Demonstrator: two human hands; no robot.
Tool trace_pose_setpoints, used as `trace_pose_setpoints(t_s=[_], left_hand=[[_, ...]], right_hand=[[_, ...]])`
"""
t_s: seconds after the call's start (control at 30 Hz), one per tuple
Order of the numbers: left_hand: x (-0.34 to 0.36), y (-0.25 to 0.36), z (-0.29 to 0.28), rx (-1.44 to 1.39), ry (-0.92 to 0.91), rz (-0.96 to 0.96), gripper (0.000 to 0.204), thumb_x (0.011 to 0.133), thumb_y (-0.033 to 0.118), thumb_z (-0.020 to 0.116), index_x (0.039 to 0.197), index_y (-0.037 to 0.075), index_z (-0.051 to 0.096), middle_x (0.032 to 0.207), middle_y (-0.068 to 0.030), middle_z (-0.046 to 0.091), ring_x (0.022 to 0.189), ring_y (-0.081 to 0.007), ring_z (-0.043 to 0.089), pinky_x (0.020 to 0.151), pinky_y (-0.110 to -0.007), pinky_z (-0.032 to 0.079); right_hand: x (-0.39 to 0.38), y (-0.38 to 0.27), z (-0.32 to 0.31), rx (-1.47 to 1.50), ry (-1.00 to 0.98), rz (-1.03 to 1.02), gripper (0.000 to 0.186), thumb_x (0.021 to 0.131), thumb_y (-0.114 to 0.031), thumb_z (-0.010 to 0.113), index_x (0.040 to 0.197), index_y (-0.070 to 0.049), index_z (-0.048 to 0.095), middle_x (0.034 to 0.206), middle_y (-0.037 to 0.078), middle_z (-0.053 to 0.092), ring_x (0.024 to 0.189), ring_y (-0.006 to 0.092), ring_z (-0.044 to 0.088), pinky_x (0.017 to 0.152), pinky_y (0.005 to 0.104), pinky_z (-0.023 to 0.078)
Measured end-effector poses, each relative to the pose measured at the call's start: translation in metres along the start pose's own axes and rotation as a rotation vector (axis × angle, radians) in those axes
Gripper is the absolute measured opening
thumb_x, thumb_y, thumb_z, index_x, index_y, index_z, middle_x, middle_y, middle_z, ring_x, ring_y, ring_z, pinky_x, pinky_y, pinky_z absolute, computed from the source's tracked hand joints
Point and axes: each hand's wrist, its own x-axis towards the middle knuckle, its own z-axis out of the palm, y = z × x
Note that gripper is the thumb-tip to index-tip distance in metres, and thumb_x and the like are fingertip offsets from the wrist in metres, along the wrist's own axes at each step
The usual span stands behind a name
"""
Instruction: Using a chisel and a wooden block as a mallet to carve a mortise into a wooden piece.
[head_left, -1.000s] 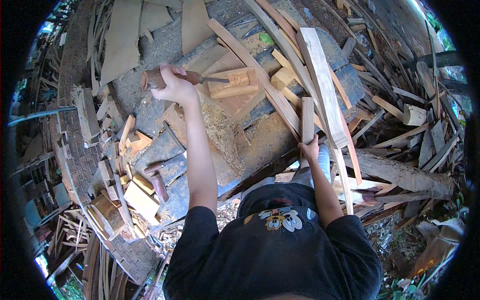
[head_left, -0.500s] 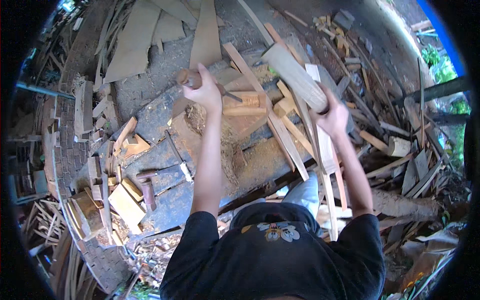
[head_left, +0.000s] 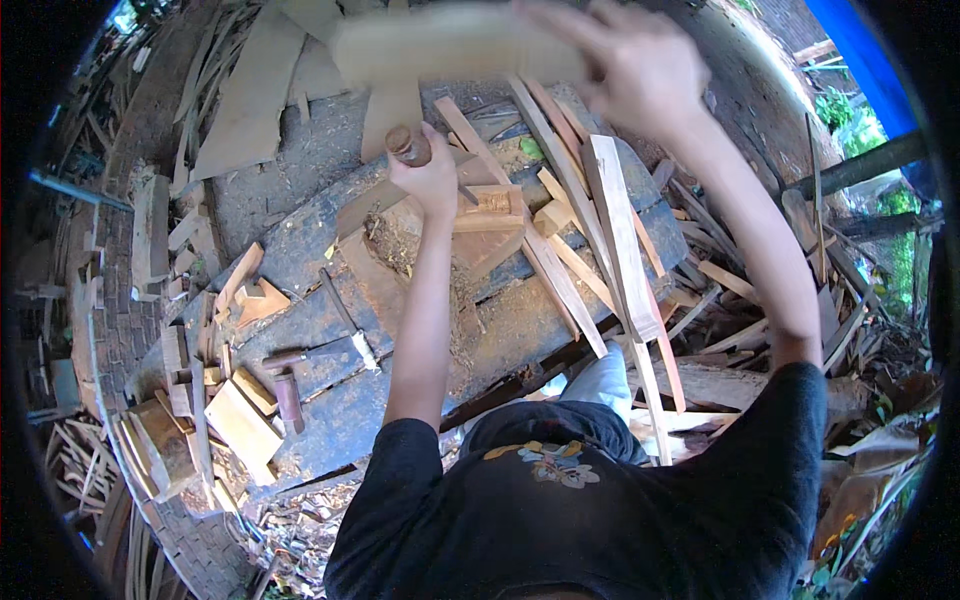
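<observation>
My left hand point(head_left: 430, 182) is closed around the round wooden handle of a chisel point(head_left: 408, 147). The chisel's blade slants down to a pale wooden block point(head_left: 488, 222) with a carved recess in its top. That block rests on a rough log stump point(head_left: 455, 300) on the bench. High at the far side, my right hand point(head_left: 645, 75) grips a thick wooden club-like mallet point(head_left: 440, 45), which is smeared by motion and reaches out leftward above the chisel. The mallet and the chisel handle are apart.
Long wooden strips point(head_left: 622, 235) lean across the right of the dark, worn bench point(head_left: 340, 420). A hammer-like tool point(head_left: 287, 400), a metal bar point(head_left: 340, 300) and wood blocks point(head_left: 243, 425) lie on the left. Planks point(head_left: 250, 90) and offcuts surround the bench.
My right hand has swung the mallet upward and to the left, from over the long strips to the far side. My left hand keeps its hold on the chisel, its handle now more upright.
</observation>
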Motion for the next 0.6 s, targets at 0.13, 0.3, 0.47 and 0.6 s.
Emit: trace_pose_setpoints(t_s=[0.13,0.3,0.47,0.6], left_hand=[[0.008,-0.004,-0.006,0.024,0.024,-0.04,0.013,0.075,0.001,0.059,0.085,-0.004,0.053,0.075,-0.0068,0.057,0.065,-0.0114,0.054,0.059,-0.025,0.044],[0.008,-0.007,-0.002,-0.098,0.063,-0.018,0.01,0.075,-0.001,0.057,0.082,-0.003,0.051,0.071,-0.0055,0.055,0.061,-0.0114,0.052,0.055,-0.025,0.043],[0.003,0.01,-0.005,-0.075,0.087,-0.061,0.009,0.075,-0.002,0.056,0.079,-0.002,0.048,0.071,-0.0061,0.055,0.057,-0.0105,0.051,0.051,-0.025,0.041],[-0.001,0.014,0.003,0.042,0.009,-0.032,0.01,0.076,-0.001,0.056,0.075,-0.001,0.046,0.065,-0.0056,0.054,0.054,-0.0104,0.05,0.048,-0.025,0.04]], right_hand=[[0.026,-0.003,-0.046,0.883,0.632,0.559,0.074,0.061,-0.02,0.066,0.123,-0.001,0.031,0.097,0.016,0.052,0.078,0.0239,0.055,0.066,0.035,0.049],[-0.013,0.001,0.023,0.316,0.222,0.039,0.059,0.06,-0.01,0.061,0.116,-0.009,0.042,0.081,0.009,0.051,0.065,0.0183,0.052,0.051,0.0301,0.047],[0.023,0.017,-0.02,0.229,0.597,0.161,0.056,0.061,-0.01,0.062,0.115,-0.011,0.047,0.09,0.012,0.058,0.076,0.0203,0.056,0.067,0.0304,0.048],[0.03,-0.019,-0.004,1.105,0.928,0.526,0.06,0.059,-0.01,0.062,0.115,0.001,0.043,0.098,0.015,0.057,0.085,0.0236,0.055,0.076,0.0342,0.045]])
